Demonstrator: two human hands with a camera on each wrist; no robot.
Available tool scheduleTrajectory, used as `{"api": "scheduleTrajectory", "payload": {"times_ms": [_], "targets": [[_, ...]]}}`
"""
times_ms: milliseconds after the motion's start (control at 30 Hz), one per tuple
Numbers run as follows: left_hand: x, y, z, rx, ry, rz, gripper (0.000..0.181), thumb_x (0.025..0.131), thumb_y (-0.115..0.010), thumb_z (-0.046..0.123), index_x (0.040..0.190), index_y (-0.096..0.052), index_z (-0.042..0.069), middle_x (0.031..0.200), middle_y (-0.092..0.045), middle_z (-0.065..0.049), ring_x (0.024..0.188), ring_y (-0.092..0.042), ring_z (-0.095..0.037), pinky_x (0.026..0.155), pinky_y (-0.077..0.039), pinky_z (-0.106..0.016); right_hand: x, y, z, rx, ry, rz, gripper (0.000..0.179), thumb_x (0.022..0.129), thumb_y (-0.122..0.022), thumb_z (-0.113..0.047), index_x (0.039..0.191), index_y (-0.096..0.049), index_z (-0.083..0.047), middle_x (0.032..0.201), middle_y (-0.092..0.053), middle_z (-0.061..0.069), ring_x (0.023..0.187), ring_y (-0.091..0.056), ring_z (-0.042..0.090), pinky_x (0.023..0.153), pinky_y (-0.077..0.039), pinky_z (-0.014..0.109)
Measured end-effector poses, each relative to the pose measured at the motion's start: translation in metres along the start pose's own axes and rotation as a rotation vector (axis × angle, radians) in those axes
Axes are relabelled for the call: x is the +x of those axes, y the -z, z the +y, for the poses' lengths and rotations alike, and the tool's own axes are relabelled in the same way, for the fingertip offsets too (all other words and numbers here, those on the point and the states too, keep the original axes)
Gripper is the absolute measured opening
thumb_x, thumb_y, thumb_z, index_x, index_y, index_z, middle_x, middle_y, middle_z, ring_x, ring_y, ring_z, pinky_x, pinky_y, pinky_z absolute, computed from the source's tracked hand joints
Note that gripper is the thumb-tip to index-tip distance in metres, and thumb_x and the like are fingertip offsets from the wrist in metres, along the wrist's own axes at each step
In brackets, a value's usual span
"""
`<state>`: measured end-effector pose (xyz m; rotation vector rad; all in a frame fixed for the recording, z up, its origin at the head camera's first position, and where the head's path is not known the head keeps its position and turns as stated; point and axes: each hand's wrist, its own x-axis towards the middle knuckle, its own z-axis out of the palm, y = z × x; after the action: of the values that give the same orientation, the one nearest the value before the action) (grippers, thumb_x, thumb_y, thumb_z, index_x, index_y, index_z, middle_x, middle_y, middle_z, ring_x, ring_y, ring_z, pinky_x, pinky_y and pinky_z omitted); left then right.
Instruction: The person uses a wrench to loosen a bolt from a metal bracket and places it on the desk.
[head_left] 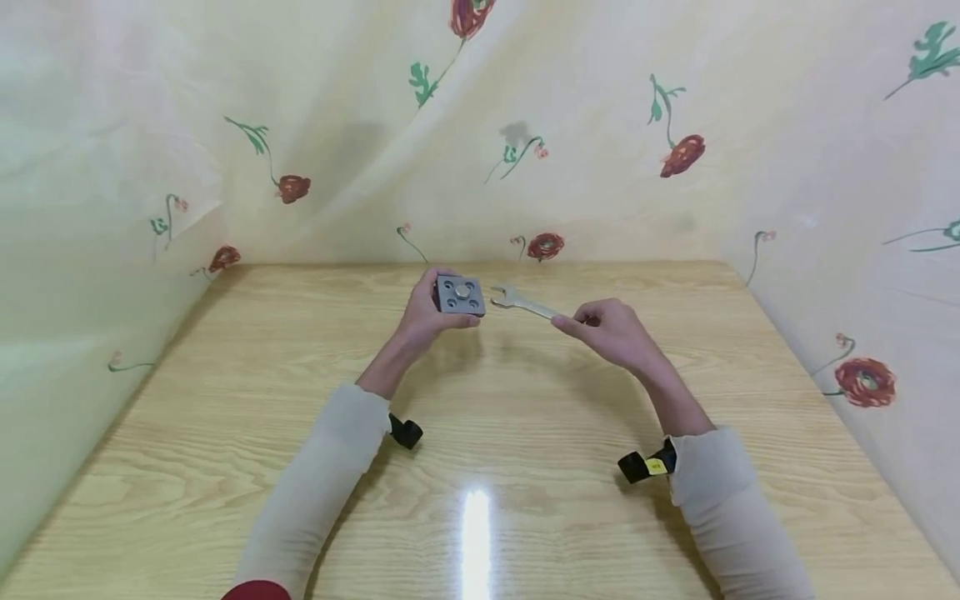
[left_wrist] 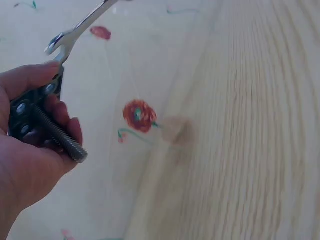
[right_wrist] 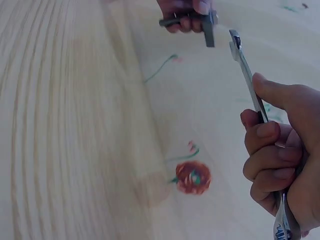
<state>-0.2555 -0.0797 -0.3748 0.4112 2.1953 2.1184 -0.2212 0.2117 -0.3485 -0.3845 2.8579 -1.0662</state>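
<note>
Grips a square grey metal plate (head_left: 461,308) in the left hand (head_left: 422,317), with the thumb along the near edge, raised above the worktop (head_left: 525,433) towards its back. Turns towards the head camera four round holes near the plate's corners and, in the middle, the head of a bolt (head_left: 462,291); reveals in the left wrist view a threaded shank (left_wrist: 65,137) jutting from the opposite side. Grips a silver wrench (head_left: 531,307) in the right hand (head_left: 611,333), with fingers curled round the shaft and the thumb pressed against it. Points the wrench's open end at the plate, near but apart from it. Holds the hands apart, each clamped on its own piece. Wears pale sleeves (head_left: 322,475) with a small black camera (head_left: 407,433) at each wrist. Reflects, on the wood-grained worktop, a bright strip of light; meets, behind and at both sides, pale cloth (head_left: 345,167) printed with red flowers.
</note>
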Motion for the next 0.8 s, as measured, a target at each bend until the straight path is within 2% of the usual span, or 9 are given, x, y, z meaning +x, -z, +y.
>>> {"api": "scheduleTrajectory", "payload": {"times_ms": [167,333,533,700,800], "targets": [[-0.01,-0.007,0.007,-0.065,-0.054,0.005,0.074,0.069,-0.076,-0.01,0.131,-0.037,0.001,0.129,-0.05,-0.021,0.108,-0.06,-0.026,0.08,-0.056,-0.024,-0.003,-0.005,-0.008,0.056,0.004,-0.02,0.044,0.091,-0.06,-0.049,0.08,-0.068,-0.007,0.058,-0.042,-0.004,0.051,-0.034,0.011,0.049,-0.03,0.025],[-0.014,-0.012,0.01,-0.101,-0.066,-0.021,0.076,0.07,-0.074,-0.013,0.133,-0.034,0.001,0.135,-0.048,-0.022,0.115,-0.06,-0.031,0.083,-0.056,-0.025,-0.004,-0.01,-0.012,0.073,0.023,-0.014,0.043,0.091,-0.06,-0.048,0.078,-0.067,-0.007,0.056,-0.04,-0.004,0.049,-0.033,0.011,0.047,-0.029,0.025],[-0.018,-0.02,0.007,-0.099,-0.055,-0.06,0.074,0.071,-0.073,-0.014,0.132,-0.035,0.003,0.135,-0.045,-0.02,0.116,-0.057,-0.028,0.086,-0.055,-0.023,-0.004,-0.015,-0.015,0.041,0.067,-0.006,0.042,0.092,-0.06,-0.046,0.077,-0.068,-0.008,0.058,-0.044,-0.004,0.05,-0.036,0.008,0.047,-0.03,0.024],[-0.019,-0.025,0.004,-0.084,-0.074,-0.121,0.073,0.069,-0.073,-0.015,0.13,-0.035,0.001,0.131,-0.046,-0.02,0.108,-0.057,-0.02,0.084,-0.054,-0.023,-0.004,-0.017,-0.018,-0.032,0.127,-0.018,0.039,0.093,-0.059,-0.044,0.074,-0.066,-0.011,0.058,-0.043,-0.004,0.049,-0.036,0.007,0.047,-0.03,0.023],[-0.019,-0.025,0.003,-0.087,-0.086,-0.136,0.073,0.068,-0.073,-0.016,0.129,-0.036,0.0,0.128,-0.048,-0.019,0.104,-0.058,-0.017,0.082,-0.054,-0.023,-0.005,-0.017,-0.02,-0.068,0.155,-0.034,0.039,0.094,-0.057,-0.043,0.074,-0.065,-0.011,0.057,-0.042,-0.004,0.049,-0.036,0.007,0.047,-0.029,0.024]]}}
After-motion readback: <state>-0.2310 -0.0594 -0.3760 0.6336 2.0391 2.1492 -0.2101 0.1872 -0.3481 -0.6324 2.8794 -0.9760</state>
